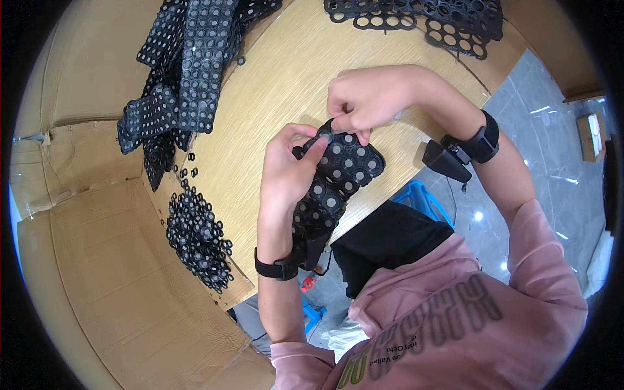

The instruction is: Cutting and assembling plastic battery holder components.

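A black moulded sheet with rows of round grey discs [351,161] lies over the near edge of the table, its lower end running down beside my left forearm. My left hand [286,166] is closed on the upper left edge, with the thumb pressed on the sheet. My right hand [372,103] is bent over the top edge. Its thumb and forefinger pinch there, close to the left thumb, and the other fingers are curled in. Whether a loose piece sits between the right fingertips is hidden.
More disc-filled black sheets [201,71] are heaped at the far left. Below them lies a pile of small black pieces [197,237]. Black sheets with open round holes [455,29] lie at the far right. Cardboard walls [123,253] border the wooden table [279,71]; a blue stool [426,198] stands beneath.
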Action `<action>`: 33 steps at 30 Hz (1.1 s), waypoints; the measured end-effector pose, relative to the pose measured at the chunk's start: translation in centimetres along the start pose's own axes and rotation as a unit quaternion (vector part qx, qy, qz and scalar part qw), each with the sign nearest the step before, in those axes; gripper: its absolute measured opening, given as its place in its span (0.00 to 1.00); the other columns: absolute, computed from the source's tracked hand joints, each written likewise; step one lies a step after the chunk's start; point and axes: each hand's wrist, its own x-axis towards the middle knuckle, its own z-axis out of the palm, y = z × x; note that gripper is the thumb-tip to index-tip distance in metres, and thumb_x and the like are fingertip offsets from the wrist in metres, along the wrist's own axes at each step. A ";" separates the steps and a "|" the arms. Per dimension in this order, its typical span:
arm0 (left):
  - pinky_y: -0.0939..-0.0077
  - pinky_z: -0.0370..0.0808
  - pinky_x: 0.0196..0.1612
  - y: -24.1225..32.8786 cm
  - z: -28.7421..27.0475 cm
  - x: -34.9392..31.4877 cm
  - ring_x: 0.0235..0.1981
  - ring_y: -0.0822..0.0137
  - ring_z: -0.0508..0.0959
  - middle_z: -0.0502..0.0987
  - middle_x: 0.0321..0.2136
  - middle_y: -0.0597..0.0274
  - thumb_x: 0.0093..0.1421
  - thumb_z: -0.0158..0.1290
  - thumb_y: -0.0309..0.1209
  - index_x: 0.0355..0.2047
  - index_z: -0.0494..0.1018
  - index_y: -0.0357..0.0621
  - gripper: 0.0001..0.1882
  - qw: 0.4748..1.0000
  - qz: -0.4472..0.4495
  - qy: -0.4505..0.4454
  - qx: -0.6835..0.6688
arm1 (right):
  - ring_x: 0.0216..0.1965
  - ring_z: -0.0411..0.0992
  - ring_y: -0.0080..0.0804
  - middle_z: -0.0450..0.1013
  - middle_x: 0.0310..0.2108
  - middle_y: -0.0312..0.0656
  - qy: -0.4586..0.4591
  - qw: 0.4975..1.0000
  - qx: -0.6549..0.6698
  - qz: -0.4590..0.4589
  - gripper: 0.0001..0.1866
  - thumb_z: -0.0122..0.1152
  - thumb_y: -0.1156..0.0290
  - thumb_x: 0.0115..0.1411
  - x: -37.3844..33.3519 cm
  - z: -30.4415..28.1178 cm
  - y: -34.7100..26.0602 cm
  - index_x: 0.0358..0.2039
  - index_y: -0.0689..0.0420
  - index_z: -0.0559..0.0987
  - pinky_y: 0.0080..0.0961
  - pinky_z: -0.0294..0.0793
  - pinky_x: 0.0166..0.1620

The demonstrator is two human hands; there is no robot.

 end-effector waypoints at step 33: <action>0.79 0.72 0.35 -1.7 -0.1 0.7 0.29 0.70 0.77 0.79 0.27 0.59 0.55 0.61 0.28 0.33 0.72 0.37 0.10 0.972 0.202 0.080 0.093 | 0.25 0.68 0.53 0.68 0.21 0.57 0.145 0.961 -0.219 -0.091 0.15 0.55 0.67 0.59 -2.0 -0.5 -0.9 0.22 0.66 0.73 0.41 0.66 0.31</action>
